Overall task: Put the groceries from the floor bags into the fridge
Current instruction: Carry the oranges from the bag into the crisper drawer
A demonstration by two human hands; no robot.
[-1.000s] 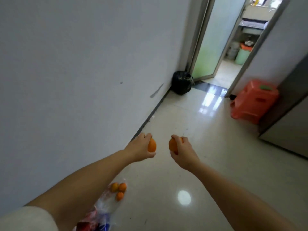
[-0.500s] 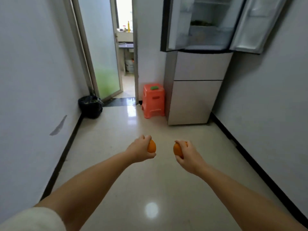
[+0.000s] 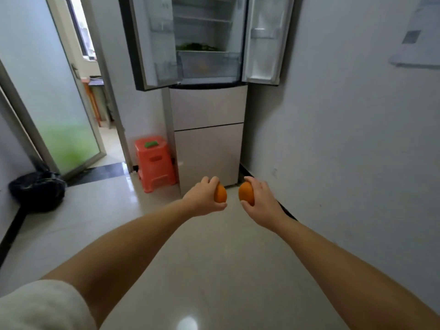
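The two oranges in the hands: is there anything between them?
Nothing. In the head view, the left orange and right orange are apart; only floor shows through the gap.

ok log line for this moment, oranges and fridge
left hand: holds orange | right hand: holds second orange | fridge: upper doors open, ahead
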